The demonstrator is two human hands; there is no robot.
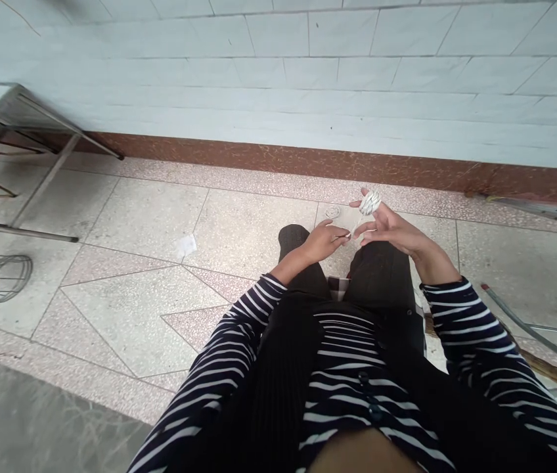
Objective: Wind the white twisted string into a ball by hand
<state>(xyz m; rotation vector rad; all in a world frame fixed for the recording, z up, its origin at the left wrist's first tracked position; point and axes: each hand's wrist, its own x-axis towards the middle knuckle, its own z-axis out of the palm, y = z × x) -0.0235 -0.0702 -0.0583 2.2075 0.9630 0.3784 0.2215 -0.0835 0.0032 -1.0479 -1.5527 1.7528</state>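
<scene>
White, dark-flecked cord bundle [370,203] sits around fingers of bare right hand [397,232]; other right fingers apart; bare left hand [322,243] curled, can't tell if clamped on strand; bundle looks light, soft, prone to loosening; best held around middle wraps

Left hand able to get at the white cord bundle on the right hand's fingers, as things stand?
Likely yes: the left hand sits close to the right hand, with nothing visible blocking the white cord bundle.
</scene>
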